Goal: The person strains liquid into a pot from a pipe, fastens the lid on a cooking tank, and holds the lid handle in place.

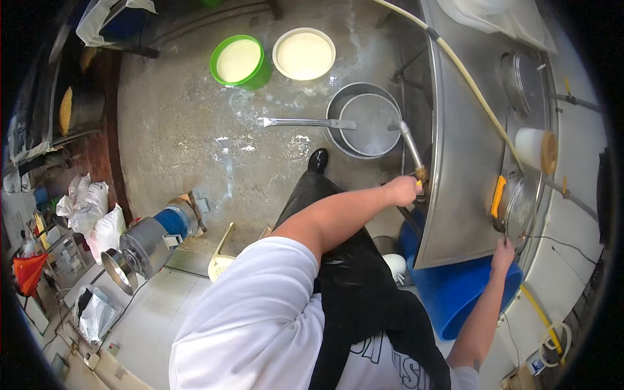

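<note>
The left hand clasped a brass-coloured valve, its silvery pipe slanting lengthwise ahead, mouth toward a pan, while the right hand gripped indistinguishably.

From my remote station I see a wet grey floor giving way to white tiles at lower left. A steel counter fronts a pale wall, and light glints underfoot.

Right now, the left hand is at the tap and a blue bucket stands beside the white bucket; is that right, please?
Not quite: the head view shows a green bucket, not blue, beside the white bucket; the left hand is at the tap.
</note>
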{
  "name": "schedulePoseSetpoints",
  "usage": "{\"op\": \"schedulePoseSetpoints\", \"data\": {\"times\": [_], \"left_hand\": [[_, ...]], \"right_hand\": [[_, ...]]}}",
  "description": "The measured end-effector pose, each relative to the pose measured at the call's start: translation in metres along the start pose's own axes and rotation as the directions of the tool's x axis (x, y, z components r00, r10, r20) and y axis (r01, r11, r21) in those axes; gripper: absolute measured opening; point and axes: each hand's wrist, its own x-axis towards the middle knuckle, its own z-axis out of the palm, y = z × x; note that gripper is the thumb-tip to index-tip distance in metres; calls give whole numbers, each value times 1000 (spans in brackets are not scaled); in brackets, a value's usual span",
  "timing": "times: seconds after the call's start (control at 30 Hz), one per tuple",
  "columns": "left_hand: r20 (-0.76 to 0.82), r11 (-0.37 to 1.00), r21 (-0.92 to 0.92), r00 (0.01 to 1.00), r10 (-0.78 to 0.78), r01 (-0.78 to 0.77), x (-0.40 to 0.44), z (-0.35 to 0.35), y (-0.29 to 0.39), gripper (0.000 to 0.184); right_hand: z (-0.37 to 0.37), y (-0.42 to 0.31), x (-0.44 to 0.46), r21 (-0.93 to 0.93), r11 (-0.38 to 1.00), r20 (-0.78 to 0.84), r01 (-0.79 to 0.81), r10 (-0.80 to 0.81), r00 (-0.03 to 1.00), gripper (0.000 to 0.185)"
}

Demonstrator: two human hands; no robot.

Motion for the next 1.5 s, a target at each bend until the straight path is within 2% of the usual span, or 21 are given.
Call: {"op": "schedulePoseSetpoints", "data": {"times": [0.07, 0.17, 0.2, 0.27, 0.33, 0.37, 0.43, 0.63, 0.7, 0.77, 0.9, 0.97, 1.07, 1.13, 1.2, 1.27, 1.3, 1.37, 1.4, 1.47, 1.5], "left_hand": [[63, 997, -78, 998, 3, 2, 0, -3, -2, 40], [53, 999, -44, 999, 6, -3, -2, -8, 0, 41], [99, 1000, -6, 995, -22, 23, -3, -12, 2, 40], [152, 998, 30, 987, -51, 47, -1, -20, 4, 40], [234, 987, 157, 972, -15, -23, 3, -21, 8, 41], [246, 988, 154, 969, -11, -28, 4, -18, 12, 41], [84, 980, -87, 982, -170, 177, 1, -10, 19, 43], [-36, 975, -148, 984, -173, 166, 15, 30, -1, 40], [-31, 978, -139, 986, -161, 156, 11, 23, 6, 40], [-27, 981, -131, 989, -146, 142, 2, 19, 7, 39], [-84, 982, -131, 985, -149, 137, -14, 20, 6, 42], [-106, 981, -116, 980, -170, 157, -21, 21, 9, 43], [-95, 997, -60, 994, -60, 55, -9, 11, 6, 45], [-65, 999, 18, 997, 34, -33, -2, 9, 4, 47], [-35, 1000, -14, 999, -3, 3, 1, 9, 3, 49], [-82, 998, 20, 994, 68, -67, 0, 11, -1, 49], [-89, 998, 25, 994, 64, -62, 1, 14, -2, 49], [-41, 999, 26, 998, 41, -39, -2, 11, 1, 49], [-56, 999, 34, 998, 42, -40, -8, 8, 3, 49], [-98, 993, 82, 993, -71, 79, -26, 3, 10, 47], [-114, 993, 86, 991, -68, 78, -37, -5, 8, 47]], "right_hand": [[2, 8, 4, 31, 972, 102, -232, 228, 968, 42], [7, 25, 8, -50, 991, 25, -126, 127, 992, 46], [6, 21, 9, -52, 991, 27, -125, 126, 992, 46], [2, 13, 4, 13, 980, 93, -198, 196, 976, 45], [1, 4, -2, 44, 980, 88, -195, 191, 978, 45], [0, 3, -3, 83, 980, 83, -182, 176, 981, 45], [-2, 2, -2, 69, 975, 102, -210, 203, 974, 45], [-2, -3, -5, 106, 962, 116, -250, 238, 964, 45], [-2, -6, -7, 98, 954, 120, -283, 271, 955, 45], [1, 8, -4, 52, 992, 56, -115, 112, 992, 46], [2, 13, 0, -17, 987, 34, -159, 159, 987, 44], [-7, -12, -5, 120, 972, 134, -203, 187, 973, 44], [0, 9, -2, 88, 982, 68, -164, 158, 985, 44], [-6, -3, -4, 93, 985, 76, -143, 136, 988, 44], [-2, -1, -4, 106, 986, 85, -126, 117, 989, 45], [5, 19, 3, 19, 991, 44, -129, 128, 991, 45], [12, 33, 6, 27, 992, 49, -123, 121, 991, 45], [23, 48, 11, -10, 994, -150, 105, -105, 983, 35], [24, 50, 14, 0, 993, -155, 118, -116, 981, 35], [20, 50, 19, -6, 1000, -16, 9, -9, 1000, 34], [16, 40, 18, 3, 1000, -21, 23, -23, 1000, 34]]}}
